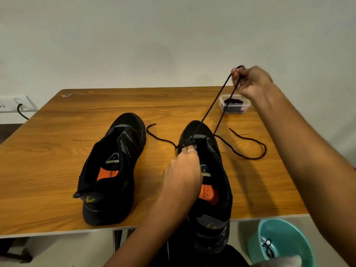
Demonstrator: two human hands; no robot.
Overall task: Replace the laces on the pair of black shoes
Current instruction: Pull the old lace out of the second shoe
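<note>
Two black shoes stand on the wooden table (57, 151). The left shoe (111, 170) has no lace. The right shoe (210, 185) overhangs the table's front edge. My left hand (183, 174) holds this shoe by its front eyelets, fingers curled on the upper. A black lace (217, 112) runs through the front eyelets and rises as a taut doubled strand to my right hand (250, 81), which pinches it high above the table. The lace's loose ends lie on the table on both sides of the shoe.
A small clear plastic box (235, 105) with dark laces inside sits at the table's back right. A teal bowl (281, 245) holding a black lace is below the table's front edge at right. A wall socket with a plugged cable (19, 106) is at far left.
</note>
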